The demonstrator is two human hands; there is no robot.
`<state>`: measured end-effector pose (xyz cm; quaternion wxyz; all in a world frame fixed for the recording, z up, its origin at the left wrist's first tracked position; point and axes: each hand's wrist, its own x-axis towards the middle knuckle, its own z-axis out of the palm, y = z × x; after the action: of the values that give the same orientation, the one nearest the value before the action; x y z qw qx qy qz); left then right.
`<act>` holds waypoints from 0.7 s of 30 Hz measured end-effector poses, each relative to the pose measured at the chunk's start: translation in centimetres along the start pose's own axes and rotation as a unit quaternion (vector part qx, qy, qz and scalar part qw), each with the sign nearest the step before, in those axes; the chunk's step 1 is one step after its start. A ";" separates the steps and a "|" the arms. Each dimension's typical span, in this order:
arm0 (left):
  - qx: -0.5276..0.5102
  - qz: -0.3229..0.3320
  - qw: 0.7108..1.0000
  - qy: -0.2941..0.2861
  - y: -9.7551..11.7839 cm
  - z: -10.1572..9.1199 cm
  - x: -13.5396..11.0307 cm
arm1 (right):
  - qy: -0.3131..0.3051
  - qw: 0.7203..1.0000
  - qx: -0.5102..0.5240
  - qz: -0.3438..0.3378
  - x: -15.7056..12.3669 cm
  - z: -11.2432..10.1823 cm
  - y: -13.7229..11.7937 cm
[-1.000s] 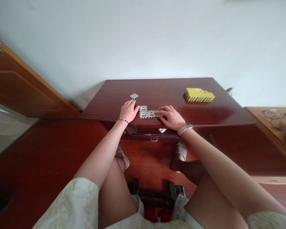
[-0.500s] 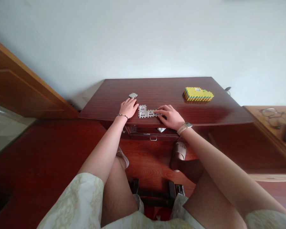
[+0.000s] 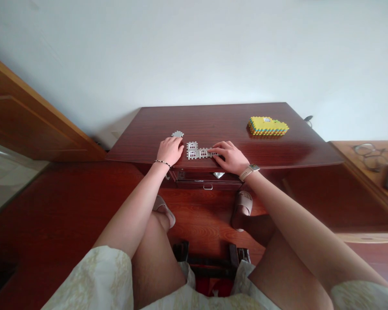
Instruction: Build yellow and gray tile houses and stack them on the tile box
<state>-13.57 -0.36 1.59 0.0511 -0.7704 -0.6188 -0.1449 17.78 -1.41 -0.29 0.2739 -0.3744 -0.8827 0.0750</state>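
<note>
On the bench (image 3: 213,118), the left grip (image 3: 170,150) lies flat and open, palm down, holding nothing, with a beaded bracelet (image 3: 162,162) at its wrist. A small grey foam tile (image 3: 177,134) sits just beyond its fingertips. Just to the right of the left grip are the joined foam tiles (image 3: 194,152), a grey L-shaped run printed with white windows, lying flat near the bench's front edge. The right grip (image 3: 231,157) is open too, not closed around anything, with its fingers (image 3: 217,152) spread and resting on the right end of those tiles. A watch (image 3: 249,172) sits on its wrist. Well beyond and to the right of the right grip is a yellow foam stack (image 3: 267,126). Further right, glasses (image 3: 371,157) lie on a lower wooden shelf (image 3: 352,150).
</note>
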 end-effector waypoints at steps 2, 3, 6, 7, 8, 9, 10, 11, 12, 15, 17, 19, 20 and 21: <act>0.000 -0.017 1.000 0.008 0.0 -0.6 -0.3 | 0.002 1.000 0.001 0.000 0.0 0.0 0.1; -0.003 -0.027 1.000 0.013 0.0 -0.9 -0.4 | 0.002 1.000 0.002 0.000 0.0 0.0 0.1; -0.010 -0.056 0.998 0.026 -0.2 -1.3 -0.6 | 0.001 1.000 0.004 0.001 0.0 0.0 0.2; -0.012 -0.062 0.998 0.027 -0.3 -1.2 -0.7 | 0.001 1.000 0.003 0.000 0.0 0.0 0.3; -0.015 -0.066 0.997 0.026 -0.4 -1.1 -0.7 | 0.002 1.000 0.002 -0.001 0.0 0.0 0.3; -0.019 -0.069 0.997 0.023 -0.5 -1.0 -0.8 | 0.003 1.000 0.001 -0.003 -0.1 0.0 0.3; -0.025 -0.072 0.997 0.019 -0.7 -0.8 -0.8 | 0.006 1.000 -0.001 -0.006 -0.1 0.0 0.3; -0.032 -0.074 0.997 0.017 -0.7 -0.6 -0.8 | 0.008 1.000 -0.003 -0.009 -0.1 0.0 0.4; -0.039 -0.075 0.996 0.015 -0.8 -0.4 -0.8 | 0.010 1.000 -0.005 -0.011 -0.1 0.0 0.4; -0.052 -0.075 0.996 0.014 -0.9 0.1 -0.5 | 0.015 1.000 -0.007 -0.015 -0.1 0.1 0.3; -0.057 -0.074 0.995 0.019 -1.0 0.4 -0.3 | 0.014 1.000 -0.009 -0.015 -0.1 0.2 0.3; -0.061 -0.075 0.995 0.030 -1.1 0.7 0.0 | 0.014 1.000 -0.009 -0.015 -0.1 0.2 0.2; -0.064 -0.077 0.994 0.037 -1.1 0.9 0.2 | 0.014 1.000 -0.009 -0.016 -0.1 0.2 0.1; -0.067 -0.078 0.994 0.044 -1.2 1.1 0.3 | 0.014 1.000 -0.010 -0.016 -0.1 0.2 0.1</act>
<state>-14.51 0.50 0.53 0.0151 -0.7141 -0.6634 -0.2228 17.79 -1.39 -0.49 0.2840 -0.3634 -0.8855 0.0567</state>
